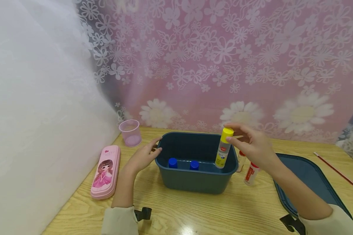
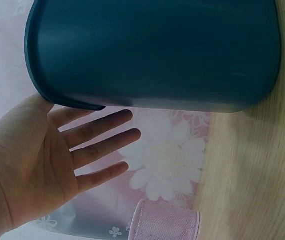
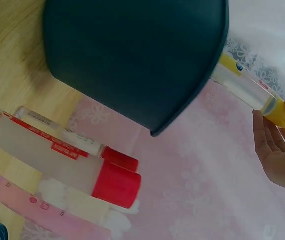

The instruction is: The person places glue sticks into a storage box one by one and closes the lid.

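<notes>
A dark blue-green plastic bin (image 1: 195,182) stands on the table in the middle of the head view. My left hand (image 1: 142,158) touches the rim at its left end; the left wrist view shows that hand (image 2: 37,160) with its fingers stretched out beside the wall. Between thumb and fingers, my right hand (image 1: 257,148) holds a clear glue bottle (image 1: 223,151) by its yellow cap. It is slightly tilted, its lower end inside the bin's right end. Two blue-capped items, one left (image 1: 173,163) and one nearer the middle (image 1: 194,165), are in the bin, their lower parts hidden.
Right of the bin stand a red-capped glue bottle (image 1: 251,174) and a smaller red-capped bottle (image 1: 241,160), with a pink strip (image 3: 47,210) close by. Farther right lie a dark lid (image 1: 303,176) and a red pencil (image 1: 339,173). Leftward are a pink pencil case (image 1: 106,173) and a mesh cup (image 1: 130,133).
</notes>
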{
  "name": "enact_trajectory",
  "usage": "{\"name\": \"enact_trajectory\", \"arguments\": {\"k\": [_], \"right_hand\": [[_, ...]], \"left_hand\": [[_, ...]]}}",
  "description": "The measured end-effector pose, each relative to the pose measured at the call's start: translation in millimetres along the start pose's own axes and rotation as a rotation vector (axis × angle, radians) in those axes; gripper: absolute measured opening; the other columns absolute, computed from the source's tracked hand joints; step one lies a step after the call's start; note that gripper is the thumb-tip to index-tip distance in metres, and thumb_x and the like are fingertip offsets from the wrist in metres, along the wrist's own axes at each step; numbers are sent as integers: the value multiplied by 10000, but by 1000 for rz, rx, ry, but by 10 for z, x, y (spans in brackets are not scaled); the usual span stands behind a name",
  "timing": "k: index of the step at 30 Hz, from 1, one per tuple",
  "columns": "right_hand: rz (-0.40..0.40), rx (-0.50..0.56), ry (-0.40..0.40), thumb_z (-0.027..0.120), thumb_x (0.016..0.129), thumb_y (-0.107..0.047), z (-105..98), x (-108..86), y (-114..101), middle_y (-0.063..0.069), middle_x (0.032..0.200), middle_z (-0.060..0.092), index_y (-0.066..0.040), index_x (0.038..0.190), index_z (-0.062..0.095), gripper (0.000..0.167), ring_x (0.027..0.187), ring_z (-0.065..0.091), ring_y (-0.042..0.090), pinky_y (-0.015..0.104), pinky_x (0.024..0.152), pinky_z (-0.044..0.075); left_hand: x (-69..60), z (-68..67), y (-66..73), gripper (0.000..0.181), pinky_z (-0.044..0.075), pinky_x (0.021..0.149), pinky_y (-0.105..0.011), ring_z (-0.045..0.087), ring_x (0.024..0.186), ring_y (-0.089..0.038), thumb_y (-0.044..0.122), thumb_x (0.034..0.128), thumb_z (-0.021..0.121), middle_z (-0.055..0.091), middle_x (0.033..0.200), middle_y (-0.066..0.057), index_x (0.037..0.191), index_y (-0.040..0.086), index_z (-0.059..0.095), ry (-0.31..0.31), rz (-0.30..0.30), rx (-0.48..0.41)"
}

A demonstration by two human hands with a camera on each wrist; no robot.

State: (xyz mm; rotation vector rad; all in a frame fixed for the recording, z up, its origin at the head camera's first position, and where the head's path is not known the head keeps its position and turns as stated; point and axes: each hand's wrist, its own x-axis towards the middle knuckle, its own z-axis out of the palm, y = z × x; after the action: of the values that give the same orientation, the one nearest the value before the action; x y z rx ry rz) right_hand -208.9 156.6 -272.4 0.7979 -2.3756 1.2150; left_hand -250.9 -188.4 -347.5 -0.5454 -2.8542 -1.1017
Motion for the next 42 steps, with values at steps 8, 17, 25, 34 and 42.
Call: {"name": "enact_trajectory", "arguments": {"k": [8,17,25,34,42], "right_hand": [[-2,0,-30,634,867,-76,166,-36,115,70,1061,617,-83,1226,570,365,898,584,168,212,701,493],[-10,38,-59,639,862,-67,288,-126,262,48,1009,624,-68,1197,583,340,841,598,138,277,668,509],[25,59,-114,639,864,-89,368,-219,358,19,986,631,-53,1186,576,329,851,606,141,273,702,510],[46,-1,-158,676,840,-155,447,-313,415,2,1052,618,-106,1157,600,329,926,563,179,313,724,503],[55,-39,-225,696,824,-166,472,-322,423,-43,988,628,-107,1107,618,299,883,593,150,297,672,511]], "left_hand": [[5,9,9,505,420,888,-483,518,1112,-278,321,966,465,515,1267,-144,1434,199,319,-1,-6,2],[5,9,6,508,417,890,-487,511,1118,-275,328,966,462,510,1273,-141,1437,208,313,-3,-12,-1],[10,11,-3,512,416,890,-490,510,1121,-277,332,965,465,505,1280,-142,1438,208,312,-6,-15,1],[13,11,-4,513,419,889,-486,516,1116,-277,325,964,469,503,1284,-142,1438,206,313,-5,-28,5],[-1,2,6,511,409,896,-496,511,1118,-283,313,964,472,514,1268,-145,1438,202,315,-2,-18,-4]]}}
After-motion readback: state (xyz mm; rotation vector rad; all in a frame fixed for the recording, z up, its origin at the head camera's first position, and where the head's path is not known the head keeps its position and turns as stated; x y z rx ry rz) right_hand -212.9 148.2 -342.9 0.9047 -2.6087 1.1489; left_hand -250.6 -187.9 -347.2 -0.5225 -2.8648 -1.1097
